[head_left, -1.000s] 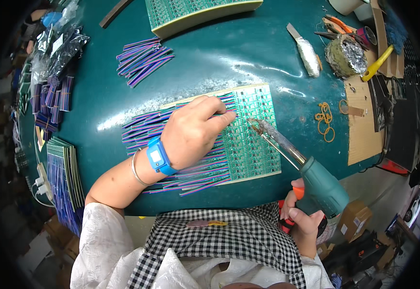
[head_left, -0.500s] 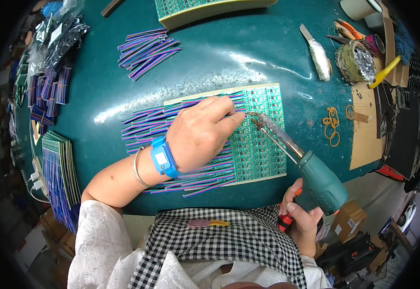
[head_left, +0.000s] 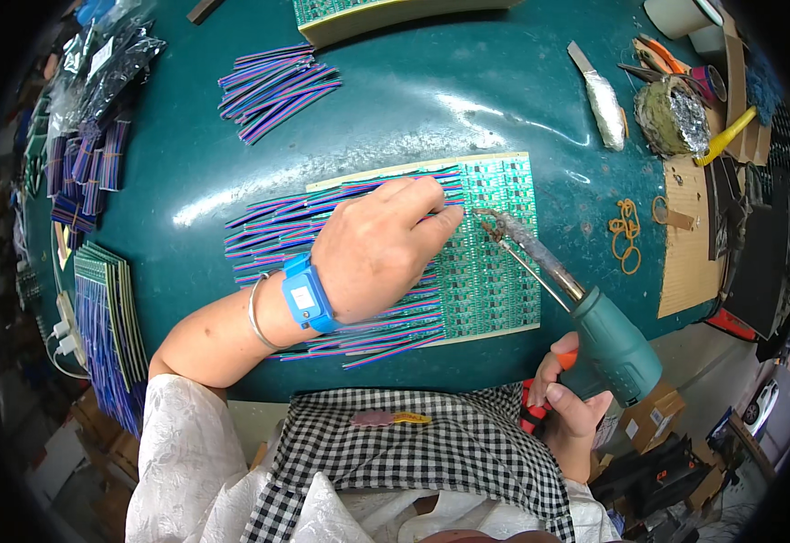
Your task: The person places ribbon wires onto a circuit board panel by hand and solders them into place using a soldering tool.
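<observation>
My left hand (head_left: 378, 242) lies over a green circuit board panel (head_left: 490, 294), thumb and forefinger pinched at the row where the wires meet the board. What sits between those fingertips is mostly hidden, but it appears to be the end of a short multicoloured ribbon wire. Many such ribbon wires (head_left: 263, 233) run leftward from the panel in rows. My right hand (head_left: 578, 412) grips the handle of a green soldering gun (head_left: 619, 348). Its hot end, with a thin feed tube beside it, points up and left, just right of my left fingertips and apart from them.
Loose ribbon wires (head_left: 277, 90) lie behind the panel. Wired boards (head_left: 110, 317) are stacked at left, near bundled wires (head_left: 87, 172). To the right are rubber bands (head_left: 627, 237), a foil-wrapped blade (head_left: 601, 104), a round foil-lined holder (head_left: 675, 118) and cardboard (head_left: 689, 244). More boards (head_left: 395, 23) stand at the back.
The soldering gun has shifted slightly right, so its tip is farther from my left fingertips. My left hand stays almost in place, still pinched.
</observation>
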